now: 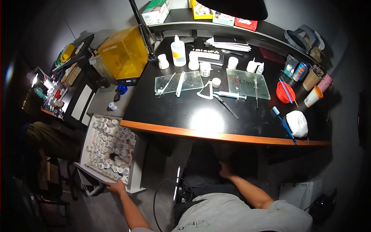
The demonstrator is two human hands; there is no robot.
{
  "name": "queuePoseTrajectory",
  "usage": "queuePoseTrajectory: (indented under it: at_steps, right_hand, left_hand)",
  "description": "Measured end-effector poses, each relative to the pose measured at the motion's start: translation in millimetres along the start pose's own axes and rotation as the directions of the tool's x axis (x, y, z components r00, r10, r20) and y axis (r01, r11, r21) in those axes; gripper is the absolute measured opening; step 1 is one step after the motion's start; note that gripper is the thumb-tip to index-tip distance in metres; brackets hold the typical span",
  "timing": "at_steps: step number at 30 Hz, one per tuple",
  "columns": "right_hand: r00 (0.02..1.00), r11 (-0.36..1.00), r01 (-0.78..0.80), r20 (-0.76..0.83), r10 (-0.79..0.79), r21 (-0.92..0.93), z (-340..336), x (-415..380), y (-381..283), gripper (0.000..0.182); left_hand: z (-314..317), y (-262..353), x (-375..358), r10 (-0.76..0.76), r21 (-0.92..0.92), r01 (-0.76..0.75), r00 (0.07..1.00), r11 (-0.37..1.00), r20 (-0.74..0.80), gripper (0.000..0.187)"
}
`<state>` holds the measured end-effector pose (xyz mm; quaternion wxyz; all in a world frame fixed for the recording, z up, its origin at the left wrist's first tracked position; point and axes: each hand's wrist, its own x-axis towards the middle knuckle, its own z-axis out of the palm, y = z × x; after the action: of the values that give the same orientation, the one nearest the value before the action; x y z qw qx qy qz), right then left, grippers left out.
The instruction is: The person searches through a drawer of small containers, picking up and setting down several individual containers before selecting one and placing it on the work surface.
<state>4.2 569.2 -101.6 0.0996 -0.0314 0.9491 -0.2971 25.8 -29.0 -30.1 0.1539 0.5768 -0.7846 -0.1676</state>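
Drawer (89,152) long axis runs toward left hand (116,187), seemingly gripping front.

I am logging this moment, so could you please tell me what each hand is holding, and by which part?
The left hand grips the front edge of the open drawer. The right hand holds nothing.

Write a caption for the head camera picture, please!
Left hand grips the open drawer of small jars; right hand rests below the black desk.

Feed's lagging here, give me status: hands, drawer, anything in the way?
Left hand on front edge of open drawer, jars inside. Right hand low under desk, holding nothing visible.
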Motion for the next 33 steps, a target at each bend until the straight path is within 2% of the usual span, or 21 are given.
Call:
queuePoseTrajectory:
  at_steps: [1,5,7,10,13,16,19,25,33]
  right_hand:
    - [1.000,1.000,0.002,0.012,-0.002,-0.006,-2,1,0,0.050]
    - [0.998,1.000,0.031,-0.061,-0.031,-0.002,-3,10,0,0.037]
    - [0.995,1.000,0.011,-0.098,-0.008,0.029,6,18,7,0.028]
    - [0.997,0.996,-0.054,-0.058,0.059,0.076,4,25,10,0.020]
    - [0.991,0.971,-0.104,-0.064,0.120,0.213,5,24,10,0.015]
    - [0.989,0.966,-0.146,0.023,0.144,0.215,2,23,10,0.027]
    - [0.989,0.975,-0.140,-0.031,0.147,0.175,6,23,9,0.026]
    - [0.985,0.972,-0.170,-0.005,0.173,0.162,12,26,16,0.024]
    - [0.994,0.984,-0.106,0.006,0.106,0.146,10,24,17,0.022]
  left_hand:
    - [0,-2,2,-0.013,-0.043,0.014,1.000,0.999,0.013,0.098]
    - [10,-12,11,0.019,-0.022,-0.018,1.000,1.000,0.010,0.100]
    - [1,-1,2,-0.018,0.045,0.016,0.999,0.999,0.037,0.101]
    - [-7,11,-2,-0.055,0.124,0.047,0.997,0.991,0.061,0.104]
    - [1,7,2,-0.056,0.155,0.047,0.997,0.987,0.058,0.106]
    - [-1,7,1,-0.048,0.172,0.037,0.997,0.984,0.058,0.106]
    - [-7,10,-2,-0.044,0.180,0.032,0.997,0.983,0.062,0.106]
    - [6,0,5,-0.016,0.151,0.011,0.999,0.988,0.032,0.106]
    - [3,1,5,-0.042,0.152,0.034,0.998,0.988,0.048,0.106]
